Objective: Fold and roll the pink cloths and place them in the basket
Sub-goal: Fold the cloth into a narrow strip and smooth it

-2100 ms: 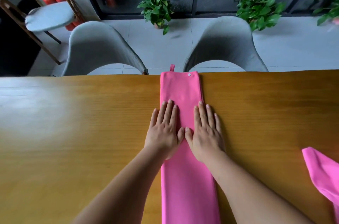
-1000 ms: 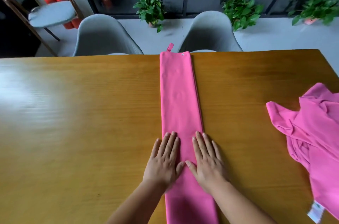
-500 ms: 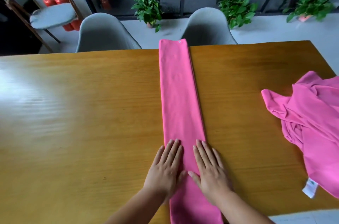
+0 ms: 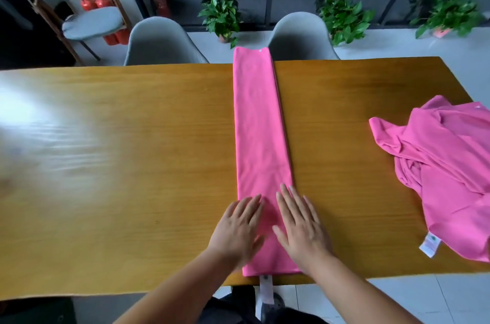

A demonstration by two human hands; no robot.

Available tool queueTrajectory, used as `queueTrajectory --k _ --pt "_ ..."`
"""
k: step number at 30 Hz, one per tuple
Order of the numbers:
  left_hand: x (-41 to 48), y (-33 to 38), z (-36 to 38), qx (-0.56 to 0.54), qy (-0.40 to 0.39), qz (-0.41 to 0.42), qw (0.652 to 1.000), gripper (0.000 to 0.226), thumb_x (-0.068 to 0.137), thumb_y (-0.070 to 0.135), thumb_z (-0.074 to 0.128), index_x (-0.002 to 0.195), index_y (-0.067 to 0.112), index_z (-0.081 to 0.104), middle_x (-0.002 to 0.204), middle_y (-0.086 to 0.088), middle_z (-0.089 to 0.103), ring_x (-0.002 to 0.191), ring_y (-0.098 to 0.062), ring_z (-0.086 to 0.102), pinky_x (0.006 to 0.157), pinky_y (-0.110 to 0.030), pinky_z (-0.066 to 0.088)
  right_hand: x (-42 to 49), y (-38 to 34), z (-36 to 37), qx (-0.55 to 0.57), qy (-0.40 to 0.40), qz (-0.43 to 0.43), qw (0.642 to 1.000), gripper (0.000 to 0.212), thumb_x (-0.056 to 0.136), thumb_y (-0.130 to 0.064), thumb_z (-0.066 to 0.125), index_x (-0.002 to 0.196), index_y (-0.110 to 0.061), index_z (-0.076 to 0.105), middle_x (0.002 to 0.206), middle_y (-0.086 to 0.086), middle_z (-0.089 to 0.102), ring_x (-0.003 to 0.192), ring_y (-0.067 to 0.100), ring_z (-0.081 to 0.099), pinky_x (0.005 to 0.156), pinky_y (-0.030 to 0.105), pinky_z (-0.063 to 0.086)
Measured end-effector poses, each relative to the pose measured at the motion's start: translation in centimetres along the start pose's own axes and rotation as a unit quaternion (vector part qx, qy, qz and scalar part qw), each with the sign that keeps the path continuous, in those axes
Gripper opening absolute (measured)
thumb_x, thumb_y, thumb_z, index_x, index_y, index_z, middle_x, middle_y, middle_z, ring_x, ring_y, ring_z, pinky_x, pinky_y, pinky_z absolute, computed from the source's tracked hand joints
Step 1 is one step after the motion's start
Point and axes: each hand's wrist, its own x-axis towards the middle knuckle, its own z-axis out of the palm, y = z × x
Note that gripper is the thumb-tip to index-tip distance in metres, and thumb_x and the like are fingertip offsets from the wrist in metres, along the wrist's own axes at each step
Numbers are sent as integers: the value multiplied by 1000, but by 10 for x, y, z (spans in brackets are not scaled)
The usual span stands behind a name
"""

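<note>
Long folded pink cloth [image 4: 261,138] lies flat; second cloth [image 4: 445,178] crumpled.

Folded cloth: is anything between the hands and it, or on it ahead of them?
Nothing visible. The left hand and right hand lie flat on the folded cloth; ahead it is bare. The crumpled cloth lies apart.

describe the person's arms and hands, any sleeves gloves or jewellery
The left arm and right arm are bare down to the frame's lower edge; no sleeves show. The left hand and right hand wear no gloves, and no ring, watch or bracelet shows. Nails look short and unpainted, though the left hand is a little blurred.
</note>
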Motion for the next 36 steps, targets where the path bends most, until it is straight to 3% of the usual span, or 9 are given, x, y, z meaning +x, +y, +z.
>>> queueTrajectory --k 4,8,10,14,18,21,25,29,36 --pt "-40 18 27 -7 8 -18 1000 75 111 62 21 169 19 0 176 1 -7 163 -22 -8 129 -51 6 -42 7 27 -10 -56 -5 998 83 105 -64 29 167 -14 10 176 3 -9 162 21 -3 125 51 13" --pt "-33 29 14 48 -55 -32 997 74 112 50 21 162 21 -25 169 1 -34 154 -22 -34 130 -50 -9 -34 12 14 -40 -117 -32 992 85 106 -67 17 160 -17 -24 166 2 -39 154 19 -35 127 53 -5" --pt "-39 32 11 65 -46 -18 997 76 111 45 33 167 18 -11 173 -5 -24 159 -28 -22 131 -51 -1 -42 17 12 -44 -96 -52 993 86 107 -62 27 161 -15 -20 168 4 -35 155 19 -31 127 51 -6" --pt "-75 43 23 15 58 9 998 53 105 36 54 154 20 49 163 0 42 148 -24 39 119 -45 38 -79 25 31 -8 -5 -115 993 65 107 -36 39 166 -14 20 175 4 7 161 20 11 124 46 21" --pt "-102 54 42 -19 72 -40 996 52 106 31 51 158 27 46 168 10 35 156 -15 32 122 -39 34 -106 26 43 -16 -46 -116 992 82 103 -41 54 167 -14 12 176 2 -2 162 19 -1 124 49 14" --pt "-110 57 45 -6 91 -35 995 54 101 28 64 153 25 53 165 8 42 151 -20 42 121 -41 37 -107 25 37 10 -20 -102 995 85 84 -27 81 158 -11 43 169 6 33 156 22 32 122 46 36" --pt "-118 63 39 -8 141 -35 989 42 91 27 75 132 25 68 146 10 59 127 -22 58 106 -38 46 -112 26 35 61 53 -119 990 62 65 -11 95 124 -11 74 135 7 67 131 28 62 95 44 59" --pt "-123 64 41 5 156 -33 987 48 78 22 81 124 25 69 133 13 61 111 -21 61 98 -37 47 -117 25 33 92 77 -110 987 55 59 -11 98 108 -17 74 119 -1 68 121 24 65 87 41 60" --pt "-109 52 40 46 180 8 983 25 84 11 73 107 21 67 100 6 61 90 -24 57 82 -39 47 -116 26 27 164 80 -96 979 47 59 -13 99 98 -23 74 104 -10 66 106 17 65 83 33 58"
